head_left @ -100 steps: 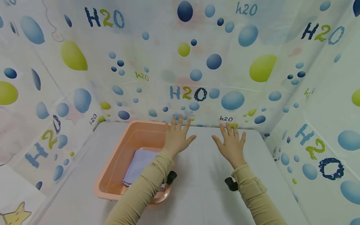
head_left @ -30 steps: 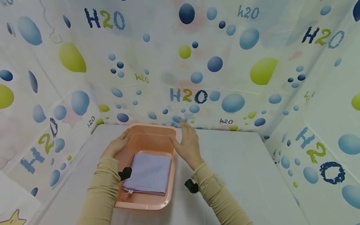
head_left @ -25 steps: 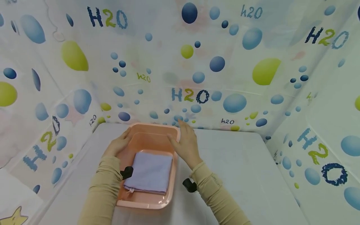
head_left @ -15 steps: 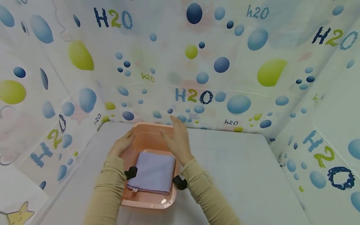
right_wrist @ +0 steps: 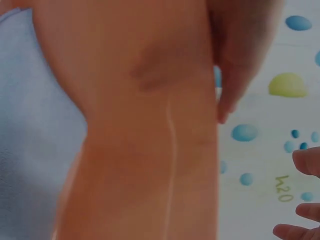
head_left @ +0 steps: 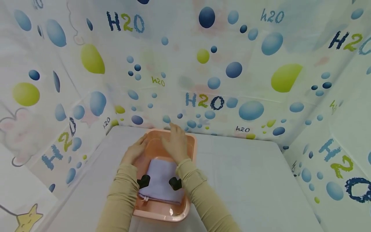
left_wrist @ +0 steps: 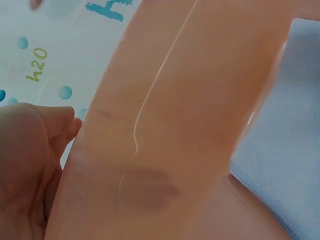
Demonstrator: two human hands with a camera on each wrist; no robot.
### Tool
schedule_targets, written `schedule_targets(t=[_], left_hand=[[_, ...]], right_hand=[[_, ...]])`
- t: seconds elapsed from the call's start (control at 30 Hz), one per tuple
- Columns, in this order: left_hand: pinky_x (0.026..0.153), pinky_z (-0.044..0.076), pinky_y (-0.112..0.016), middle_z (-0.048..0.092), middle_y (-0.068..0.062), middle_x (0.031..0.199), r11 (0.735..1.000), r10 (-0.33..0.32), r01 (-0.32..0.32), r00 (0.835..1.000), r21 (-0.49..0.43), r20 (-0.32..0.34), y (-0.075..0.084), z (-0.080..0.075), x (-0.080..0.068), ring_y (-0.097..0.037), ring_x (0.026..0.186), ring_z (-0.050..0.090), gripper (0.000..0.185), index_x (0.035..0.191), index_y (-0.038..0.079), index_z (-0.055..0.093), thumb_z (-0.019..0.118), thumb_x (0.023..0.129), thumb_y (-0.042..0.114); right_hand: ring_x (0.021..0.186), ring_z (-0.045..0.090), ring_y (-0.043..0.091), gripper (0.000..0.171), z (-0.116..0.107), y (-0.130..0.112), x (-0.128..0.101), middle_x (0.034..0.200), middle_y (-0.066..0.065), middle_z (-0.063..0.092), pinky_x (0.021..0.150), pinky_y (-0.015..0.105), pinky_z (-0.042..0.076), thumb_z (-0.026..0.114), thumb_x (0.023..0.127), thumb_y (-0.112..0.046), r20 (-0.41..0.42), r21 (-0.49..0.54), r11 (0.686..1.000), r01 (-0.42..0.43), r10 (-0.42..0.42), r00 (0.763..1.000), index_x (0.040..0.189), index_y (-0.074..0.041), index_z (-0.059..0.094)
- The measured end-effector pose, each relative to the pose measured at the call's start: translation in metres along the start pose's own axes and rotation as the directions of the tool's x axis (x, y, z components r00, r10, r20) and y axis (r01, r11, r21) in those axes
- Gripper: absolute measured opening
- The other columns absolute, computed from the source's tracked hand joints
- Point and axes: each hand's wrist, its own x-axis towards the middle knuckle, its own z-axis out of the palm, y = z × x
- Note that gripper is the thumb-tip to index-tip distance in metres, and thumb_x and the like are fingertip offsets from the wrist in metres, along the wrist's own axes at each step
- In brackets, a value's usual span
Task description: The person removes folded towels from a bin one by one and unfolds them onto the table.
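An orange-pink plastic basin [head_left: 162,216] stands on the table, with a folded lilac cloth [head_left: 162,175] lying flat in it. A small white tag shows at the cloth's near left corner. My left hand [head_left: 134,153] rests along the outside of the basin's left wall, its fingers touching near the rim in the left wrist view. Dark finger shapes show on that wall, and part of the hand is hidden behind it. My right hand [head_left: 177,146], fingers extended, is held above the far part of the basin and holds nothing. Its fingertips [right_wrist: 309,211] appear apart from the basin wall in the right wrist view.
The white table top [head_left: 240,180] extends to the right of the basin. Walls of patterned fabric [head_left: 229,83] with H2O lettering and coloured drops enclose the back and sides. A black wrist camera [head_left: 143,182] sits at each sleeve's cuff.
Both hands first hovered apart; the left hand has come to the basin's left wall. My right hand has swung left from beside the right rim to over the basin. The basin and cloth look undisturbed.
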Motion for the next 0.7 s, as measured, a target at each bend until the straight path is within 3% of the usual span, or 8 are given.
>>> schedule_targets(t=[0.2, 0.47, 0.7], left_hand=[[0.109, 0.019, -0.063, 0.019, -0.02, 0.153, 1.0, 0.01, -0.01, 1.0, 0.001, -0.006, 0.004, 0.004, -0.002, -0.053, 0.135, 0.019, 0.055, 0.151, 0.023, 0.012, 0.021, 0.101, 0.043], [0.109, 0.021, -0.062, 0.022, -0.02, 0.152, 1.0, -0.009, 0.009, 0.999, 0.003, -0.03, 0.009, 0.006, -0.008, -0.052, 0.135, 0.022, 0.056, 0.151, 0.023, 0.013, 0.022, 0.1, 0.045], [0.107, 0.023, -0.063, 0.026, -0.022, 0.15, 0.999, -0.038, 0.037, 0.998, -0.008, -0.053, 0.01, 0.009, -0.013, -0.052, 0.134, 0.025, 0.056, 0.15, 0.025, 0.015, 0.021, 0.099, 0.048]], right_hand=[[0.127, 0.044, 0.032, 0.058, 0.018, 0.006, 0.002, 0.136, 0.013, 0.049, 0.107, 0.049, 0.034, 0.058, 0.089, -0.039, 0.043, -0.07, 0.996, -0.057, 0.06, 0.997, 0.138, -0.011, 0.042], [0.129, 0.046, 0.024, 0.055, 0.049, 0.012, 0.007, 0.136, 0.007, 0.053, 0.108, 0.049, 0.035, 0.057, 0.09, -0.04, 0.033, -0.207, 0.978, -0.011, 0.018, 0.999, 0.135, -0.011, 0.046], [0.146, 0.012, 0.026, 0.071, 0.075, 0.017, -0.006, 0.158, 0.003, 0.015, 0.115, 0.053, 0.018, 0.051, 0.091, -0.049, 0.205, -0.333, 0.939, 0.09, -0.021, 0.979, 0.149, -0.022, 0.021]])
